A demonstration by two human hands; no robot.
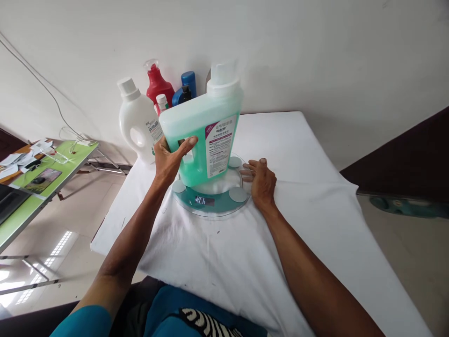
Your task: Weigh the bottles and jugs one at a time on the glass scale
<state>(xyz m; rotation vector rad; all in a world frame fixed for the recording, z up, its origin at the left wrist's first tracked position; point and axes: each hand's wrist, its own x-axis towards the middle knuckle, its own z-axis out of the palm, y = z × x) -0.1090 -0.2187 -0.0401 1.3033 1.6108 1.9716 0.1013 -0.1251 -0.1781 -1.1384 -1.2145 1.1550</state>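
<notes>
Left hand: fingers wrapped round the handle side of the green detergent jug, thumb across its front face. Jug upright with a slight tilt, white cap on top, label facing the camera; its base stands on the round glass scale, at the centre of the white-covered table. Scale display lit at its 6 o'clock edge; digits too blurred to read.

Right hand: flat on the cloth, fingers loosely spread and holding nothing, fingertips touching the scale rim at 3 o'clock.

At 11 o'clock from the jug: white bottle, red spray bottle, blue bottle, grouped against the wall.
</notes>
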